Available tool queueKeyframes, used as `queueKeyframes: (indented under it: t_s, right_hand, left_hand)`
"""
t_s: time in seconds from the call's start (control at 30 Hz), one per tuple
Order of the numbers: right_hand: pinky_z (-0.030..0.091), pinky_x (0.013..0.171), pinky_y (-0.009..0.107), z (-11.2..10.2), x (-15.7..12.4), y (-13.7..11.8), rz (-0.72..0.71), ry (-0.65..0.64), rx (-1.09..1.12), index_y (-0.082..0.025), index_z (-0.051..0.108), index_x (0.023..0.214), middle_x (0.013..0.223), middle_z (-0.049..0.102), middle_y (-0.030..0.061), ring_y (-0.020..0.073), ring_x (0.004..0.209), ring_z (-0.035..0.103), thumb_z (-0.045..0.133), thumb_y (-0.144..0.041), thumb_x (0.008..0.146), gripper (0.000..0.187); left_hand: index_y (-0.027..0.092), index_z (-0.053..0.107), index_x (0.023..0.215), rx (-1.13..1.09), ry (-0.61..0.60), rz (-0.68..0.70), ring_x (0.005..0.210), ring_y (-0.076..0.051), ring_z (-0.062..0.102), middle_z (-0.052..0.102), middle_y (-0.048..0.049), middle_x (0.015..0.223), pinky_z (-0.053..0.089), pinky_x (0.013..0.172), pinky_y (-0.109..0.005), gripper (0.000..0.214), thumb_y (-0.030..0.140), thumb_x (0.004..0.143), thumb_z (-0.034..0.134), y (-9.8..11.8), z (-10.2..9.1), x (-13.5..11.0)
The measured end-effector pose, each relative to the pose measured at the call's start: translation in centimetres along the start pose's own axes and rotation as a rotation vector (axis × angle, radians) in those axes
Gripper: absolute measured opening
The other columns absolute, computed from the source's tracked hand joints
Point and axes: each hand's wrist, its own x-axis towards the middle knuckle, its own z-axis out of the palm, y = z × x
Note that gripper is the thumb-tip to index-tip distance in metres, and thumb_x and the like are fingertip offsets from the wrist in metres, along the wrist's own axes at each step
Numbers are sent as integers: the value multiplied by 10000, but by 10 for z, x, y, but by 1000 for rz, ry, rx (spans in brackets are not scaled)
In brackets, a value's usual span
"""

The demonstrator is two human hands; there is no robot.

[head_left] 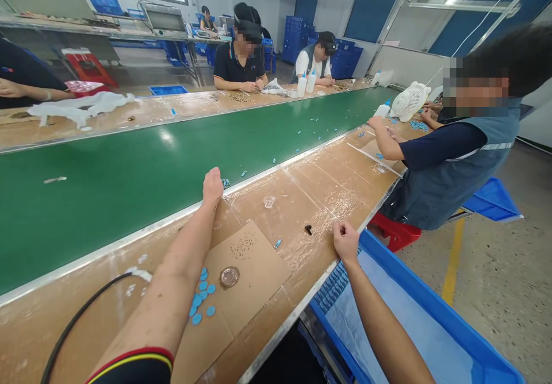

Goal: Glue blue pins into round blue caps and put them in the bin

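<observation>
My left hand reaches to the near edge of the green conveyor belt, its fingers curled down. Right beside it lies a small cluster of blue parts; whether the fingers hold any is hidden. Over the table's front edge, by the blue bin, my right hand is closed with thumb and fingers together, and anything in it is too small to make out. A small black piece lies to its left. Between my arms, a cardboard sheet bears blue discs, a round clear dish and tiny specks.
A blue bin with rows of blue parts stands at the right below the table. A black cable runs along the left. A co-worker sits at the right beside a white fan; others work across the belt.
</observation>
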Motion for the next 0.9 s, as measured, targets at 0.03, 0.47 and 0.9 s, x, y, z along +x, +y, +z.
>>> queueKeyframes:
  t_s: [0.03, 0.47, 0.9]
  right_hand:
    - [291, 609, 296, 0, 0, 0, 2, 0, 0, -270, 339, 630, 555, 356, -55, 130, 595, 329, 540, -582, 899, 458]
    - [312, 599, 278, 2, 1, 2, -4, -17, 4, -264, 355, 635, 565, 365, -72, 115, 561, 338, 559, -627, 954, 525]
    - [394, 613, 258, 6, -1, 11, -30, -6, -15, -222, 447, 679, 592, 395, -84, 96, 555, 397, 591, -686, 1002, 584]
  left_hand:
    - [219, 656, 1399, 1, -3, -1, 1491, -293, 533, 602, -128, 1554, 381, 1298, -595, 470, 540, 1067, 571, 1, 0, 0]
    - [217, 667, 1405, 32, -14, -43, 1534, -279, 511, 610, -137, 1569, 310, 1349, -556, 540, 604, 1084, 470, 15, -3, -6]
    - [65, 634, 1449, 50, -41, -16, 1592, -305, 444, 572, -215, 1606, 266, 1387, -471, 605, 364, 1091, 248, 14, -3, -3]
